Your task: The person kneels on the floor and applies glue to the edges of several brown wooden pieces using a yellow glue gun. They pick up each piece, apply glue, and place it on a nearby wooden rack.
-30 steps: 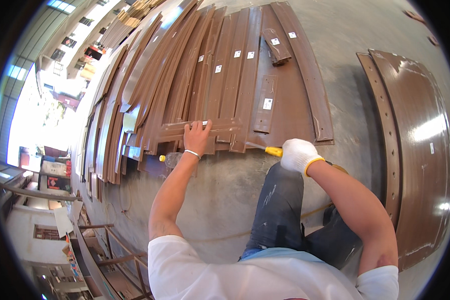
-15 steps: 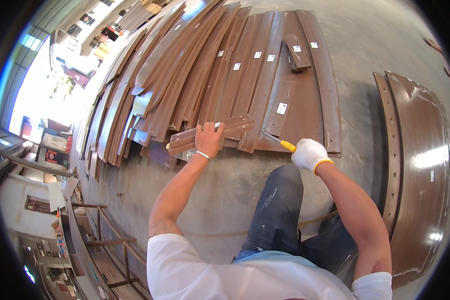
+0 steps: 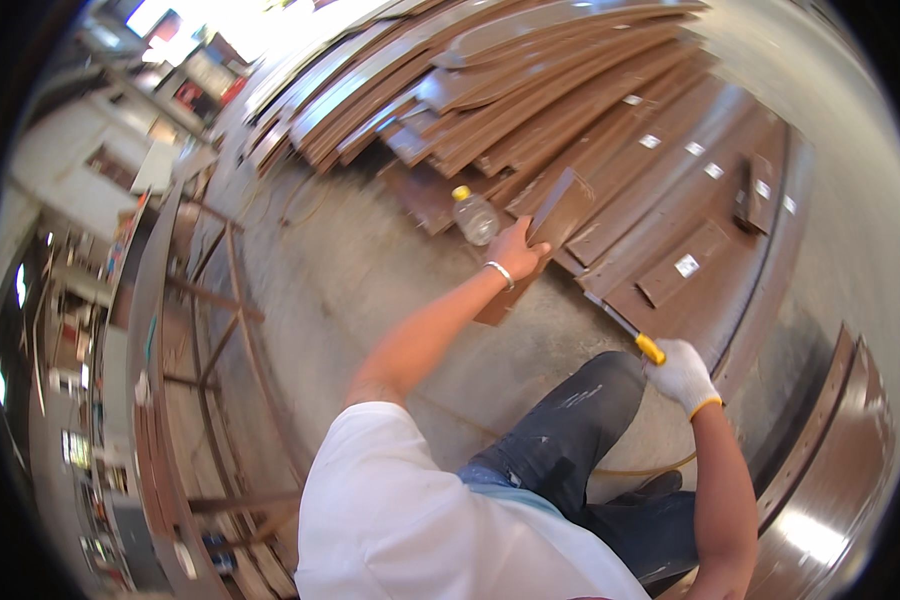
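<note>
My bare left hand [image 3: 517, 250], with a pale band at the wrist, grips a short brown panel piece [image 3: 568, 208]. The piece slants from lower left to upper right, above the floor and near the front of the stacked panels. Close by its left side is a clear bottle [image 3: 477, 219] with a yellow cap. My right hand [image 3: 684, 374] wears a white knit glove with a yellow cuff. It is closed round the yellow handle of a tool [image 3: 651, 349] with a slim metal shaft. The shaft points up and left, toward the panels' front edge; its exact kind is unclear.
Long brown panels [image 3: 530, 100] lie overlapping ahead, several with white labels. Two short labelled pieces [image 3: 682, 264] rest on the right-hand panels. More curved panels [image 3: 820, 490] stand at the lower right. On the left is a metal frame rack [image 3: 210, 350]. My knee [image 3: 610, 385] is close below.
My view has turned left, so the panels appear farther right. The held piece has gone from nearly level to steeply slanted, and the bottle shows beside it. The tool stays in my right hand.
</note>
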`<control>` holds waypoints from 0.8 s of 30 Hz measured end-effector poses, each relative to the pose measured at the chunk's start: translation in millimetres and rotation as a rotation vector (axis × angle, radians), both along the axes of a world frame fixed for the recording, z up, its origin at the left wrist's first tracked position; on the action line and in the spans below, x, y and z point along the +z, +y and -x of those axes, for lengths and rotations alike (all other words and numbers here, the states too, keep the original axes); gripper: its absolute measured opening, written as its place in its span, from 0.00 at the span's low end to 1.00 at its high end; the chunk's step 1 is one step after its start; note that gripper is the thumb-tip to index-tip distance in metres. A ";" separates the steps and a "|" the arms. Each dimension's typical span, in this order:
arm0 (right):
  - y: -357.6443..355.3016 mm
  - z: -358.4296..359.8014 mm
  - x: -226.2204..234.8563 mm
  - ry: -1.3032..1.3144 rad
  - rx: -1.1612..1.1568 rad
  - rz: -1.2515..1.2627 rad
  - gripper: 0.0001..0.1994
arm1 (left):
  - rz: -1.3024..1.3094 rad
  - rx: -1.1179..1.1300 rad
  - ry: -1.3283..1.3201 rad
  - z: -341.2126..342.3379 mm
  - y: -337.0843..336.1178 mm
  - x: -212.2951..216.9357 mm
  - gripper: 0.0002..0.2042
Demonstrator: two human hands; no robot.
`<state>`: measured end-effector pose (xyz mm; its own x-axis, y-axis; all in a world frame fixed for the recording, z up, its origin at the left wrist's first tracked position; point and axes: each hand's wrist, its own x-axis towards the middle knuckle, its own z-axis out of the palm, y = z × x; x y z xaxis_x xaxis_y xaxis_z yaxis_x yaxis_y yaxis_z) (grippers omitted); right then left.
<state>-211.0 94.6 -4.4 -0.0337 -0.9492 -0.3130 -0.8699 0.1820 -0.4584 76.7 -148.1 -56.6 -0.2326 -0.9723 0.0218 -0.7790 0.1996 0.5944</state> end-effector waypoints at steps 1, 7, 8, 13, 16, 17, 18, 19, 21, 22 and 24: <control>2.5 -8.8 0.6 0.007 0.082 -0.032 0.13 | -0.018 0.033 0.136 -9.6 2.9 -2.9 0.32; -4.6 -14.8 -16.1 0.065 0.102 0.037 0.10 | 0.050 0.234 -0.193 -73.1 44.3 14.7 0.33; -7.0 -9.0 -24.6 0.010 0.076 0.034 0.09 | 0.278 0.168 -0.313 -87.1 59.3 20.9 0.32; -24.9 28.4 -75.8 -0.298 -0.263 0.091 0.05 | 0.454 0.286 -0.631 -186.5 99.0 86.3 0.29; -32.9 51.8 -96.2 -0.394 -0.348 0.164 0.04 | 0.464 0.599 -0.810 -268.2 126.7 150.3 0.26; -35.9 56.9 -102.1 -0.400 -0.378 0.160 0.05 | 0.550 0.694 -0.927 -299.9 144.1 175.8 0.25; -38.5 62.0 -107.5 -0.372 -0.398 0.126 0.04 | 0.556 0.786 -1.064 -332.2 164.3 203.2 0.24; -41.3 66.8 -111.5 -0.342 -0.420 0.094 0.04 | 0.715 0.860 -1.128 -360.8 188.4 228.4 0.21; -48.5 73.0 -120.6 -0.331 -0.451 0.062 0.04 | 0.702 1.072 -1.243 -414.7 236.8 277.9 0.19; -51.8 75.6 -124.7 -0.346 -0.459 0.054 0.04 | 0.618 1.185 -1.286 -438.2 261.6 298.7 0.19; -57.7 78.1 -131.1 -0.367 -0.491 0.025 0.04 | 0.454 1.430 -1.307 -478.7 311.2 328.1 0.21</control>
